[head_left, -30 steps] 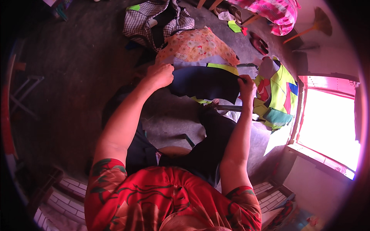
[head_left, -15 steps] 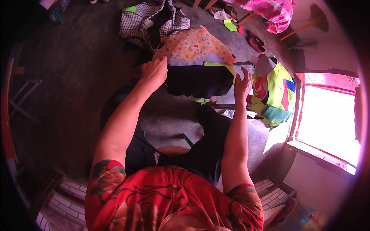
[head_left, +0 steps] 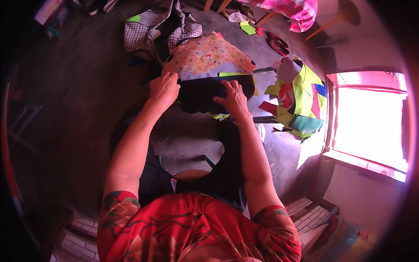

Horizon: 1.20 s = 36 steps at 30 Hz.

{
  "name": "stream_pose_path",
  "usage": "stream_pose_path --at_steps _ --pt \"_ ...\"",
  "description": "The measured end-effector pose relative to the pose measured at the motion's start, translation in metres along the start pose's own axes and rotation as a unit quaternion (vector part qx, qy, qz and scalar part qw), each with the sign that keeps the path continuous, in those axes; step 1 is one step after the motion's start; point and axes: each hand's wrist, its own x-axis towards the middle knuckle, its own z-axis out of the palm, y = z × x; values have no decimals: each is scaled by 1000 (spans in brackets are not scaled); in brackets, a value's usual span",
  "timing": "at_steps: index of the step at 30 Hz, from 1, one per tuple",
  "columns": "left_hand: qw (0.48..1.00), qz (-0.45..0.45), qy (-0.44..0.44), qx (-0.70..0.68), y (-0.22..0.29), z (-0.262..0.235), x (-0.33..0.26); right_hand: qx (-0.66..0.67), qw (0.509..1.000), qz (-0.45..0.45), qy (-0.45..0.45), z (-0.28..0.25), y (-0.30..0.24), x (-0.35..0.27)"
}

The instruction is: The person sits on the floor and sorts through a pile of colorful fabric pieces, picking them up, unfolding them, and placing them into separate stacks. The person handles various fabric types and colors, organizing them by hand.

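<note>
A piece of black cloth is spread in front of me over a low support that is mostly hidden. Along its far edge run a pale lavender strip and a yellow-green strip, with an orange floral cloth beyond them. My left hand is closed at the cloth's left edge; its fingertips appear to pinch it, though the hold is partly hidden. Fingers spread, my right hand rests on the right part of the black cloth.
To the right lies a pile of yellow-green, red, blue and green fabric scraps. A checked cloth lies beyond at the left. Dark red shoes and a broom are farther off. At the right is a bright window.
My right hand has moved left from the black cloth's right edge onto its surface. My left hand stays at the left edge. The whole view has shifted slightly.
</note>
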Motion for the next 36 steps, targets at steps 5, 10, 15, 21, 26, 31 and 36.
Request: stream_pose_path --at_steps 5,10,15,21,26,31,36 --pt "1000 0 -15 9 2 -2 -2 -7 1000 19 -21 2 1 -1" --pt "999 12 -31 17 6 -5 -1 -1 999 24 -23 4 5 0" --pt "1000 28 -2 -7 5 -4 -3 7 1000 5 -25 4 13 2" --pt "999 36 -4 -6 15 -11 -5 40 999 -5 -18 3 23 0" --pt "999 42 -1 -10 13 -6 -3 55 998 -8 29 -1 22 -1" --pt "999 36 -24 1 21 -10 -3 66 993 -21 96 -16 15 -5" --pt "999 45 -6 -8 23 -4 0 77 984 -21 160 -29 21 -10"
